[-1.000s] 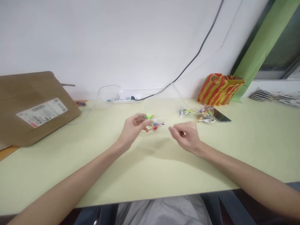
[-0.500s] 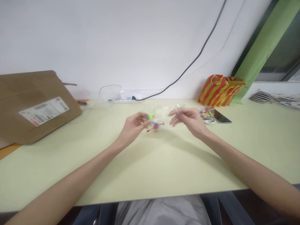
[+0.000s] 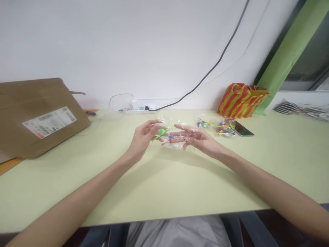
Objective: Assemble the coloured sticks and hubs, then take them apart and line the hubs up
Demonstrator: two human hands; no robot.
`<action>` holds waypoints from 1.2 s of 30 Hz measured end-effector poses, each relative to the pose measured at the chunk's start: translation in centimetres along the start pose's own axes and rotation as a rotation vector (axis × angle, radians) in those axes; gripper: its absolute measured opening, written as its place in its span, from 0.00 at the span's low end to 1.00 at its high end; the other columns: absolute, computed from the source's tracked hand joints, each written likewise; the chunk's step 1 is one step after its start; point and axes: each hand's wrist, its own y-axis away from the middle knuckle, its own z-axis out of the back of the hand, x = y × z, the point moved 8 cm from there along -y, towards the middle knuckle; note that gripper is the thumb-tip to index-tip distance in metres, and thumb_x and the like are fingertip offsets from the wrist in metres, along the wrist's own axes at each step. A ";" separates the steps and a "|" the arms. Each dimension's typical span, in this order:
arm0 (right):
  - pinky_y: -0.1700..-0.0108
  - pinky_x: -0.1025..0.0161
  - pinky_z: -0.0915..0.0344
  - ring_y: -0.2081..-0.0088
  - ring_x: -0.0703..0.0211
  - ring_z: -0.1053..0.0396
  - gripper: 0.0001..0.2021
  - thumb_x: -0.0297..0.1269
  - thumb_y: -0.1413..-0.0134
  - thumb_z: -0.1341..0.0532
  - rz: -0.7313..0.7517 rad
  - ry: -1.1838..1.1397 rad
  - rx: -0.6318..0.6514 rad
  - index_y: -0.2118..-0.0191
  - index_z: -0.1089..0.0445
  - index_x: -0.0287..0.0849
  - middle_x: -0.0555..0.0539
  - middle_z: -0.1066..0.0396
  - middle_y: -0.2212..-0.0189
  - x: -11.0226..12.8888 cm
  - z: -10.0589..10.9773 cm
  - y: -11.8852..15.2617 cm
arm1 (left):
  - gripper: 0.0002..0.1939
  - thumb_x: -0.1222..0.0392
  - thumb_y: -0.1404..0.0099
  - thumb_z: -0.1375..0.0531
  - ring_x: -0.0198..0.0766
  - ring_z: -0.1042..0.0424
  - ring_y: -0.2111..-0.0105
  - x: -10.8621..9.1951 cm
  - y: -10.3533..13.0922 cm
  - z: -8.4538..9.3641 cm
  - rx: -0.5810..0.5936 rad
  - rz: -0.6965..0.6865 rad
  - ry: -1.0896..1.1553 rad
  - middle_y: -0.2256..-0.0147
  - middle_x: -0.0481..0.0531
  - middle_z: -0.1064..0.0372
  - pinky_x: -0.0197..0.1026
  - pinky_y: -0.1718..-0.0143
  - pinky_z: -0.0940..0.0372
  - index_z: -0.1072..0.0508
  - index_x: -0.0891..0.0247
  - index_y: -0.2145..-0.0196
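My left hand point(image 3: 144, 137) is closed, thumb and fingers pinching a clear plastic bag point(image 3: 174, 145) at a bright green plastic piece point(image 3: 161, 132) with thin arms. Whether that piece lies inside the film or outside it I cannot tell. My right hand point(image 3: 196, 139) has its fingers stretched out to the left, apart, with the crinkled film around them. A small red and blue piece point(image 3: 171, 139) shows beside these fingertips, seen through the bag. Both hands are just above the pale green table point(image 3: 164, 185).
Small bags of coloured pieces point(image 3: 225, 128) lie on the right, beside a phone point(image 3: 244, 128). Behind them stands a red and yellow striped bag point(image 3: 238, 101). A cardboard package point(image 3: 38, 116) occupies the left; a power strip point(image 3: 138, 109) with a dark cable point(image 3: 205, 73) is by the wall.
My right hand has moved left and slightly down, its fingers straightening into the bag's film. The green piece has tilted in my left hand. Another small bag is now visible behind my right hand.
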 end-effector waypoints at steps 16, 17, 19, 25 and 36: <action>0.59 0.56 0.21 0.65 0.58 0.22 0.30 0.48 0.37 0.34 -0.043 0.110 -0.061 0.32 0.34 0.46 0.49 0.22 0.67 -1.5 -0.8 0.1 | 0.18 0.44 0.34 0.33 0.45 0.22 0.59 0.2 0.7 -1.4 0.072 0.023 -0.145 0.58 0.57 0.20 0.42 0.60 0.28 0.19 0.62 0.56; 0.60 0.57 0.21 0.67 0.58 0.22 0.28 0.47 0.37 0.33 -0.045 0.101 -0.077 0.35 0.31 0.46 0.49 0.22 0.68 -1.4 -0.8 0.1 | 0.17 0.45 0.33 0.34 0.45 0.22 0.60 0.1 0.8 -1.6 0.083 0.015 -0.157 0.59 0.56 0.20 0.42 0.61 0.28 0.19 0.61 0.57; 0.63 0.58 0.21 0.69 0.57 0.21 0.23 0.47 0.41 0.31 -0.015 0.072 -0.136 0.42 0.25 0.44 0.49 0.21 0.68 -1.0 -0.6 0.1 | 0.16 0.46 0.31 0.35 0.43 0.23 0.63 -0.3 1.0 -2.0 0.100 0.002 -0.172 0.61 0.55 0.21 0.41 0.63 0.29 0.20 0.61 0.59; 0.63 0.54 0.20 0.70 0.54 0.20 0.17 0.48 0.51 0.25 0.022 0.111 -0.297 0.61 0.19 0.41 0.46 0.19 0.69 -0.5 -0.3 0.3 | 0.17 0.44 0.30 0.37 0.40 0.25 0.67 -0.7 1.3 -2.5 0.110 0.023 -0.170 0.64 0.55 0.23 0.41 0.67 0.30 0.20 0.62 0.61; 0.59 0.55 0.25 0.65 0.53 0.20 0.09 0.44 0.35 0.36 0.340 0.666 -0.426 0.60 0.19 0.48 0.46 0.19 0.65 1.6 -0.5 1.8 | 0.19 0.44 0.28 0.39 0.41 0.23 0.67 0.1 0.8 -1.4 0.062 0.040 -0.060 0.61 0.58 0.20 0.41 0.70 0.30 0.22 0.64 0.59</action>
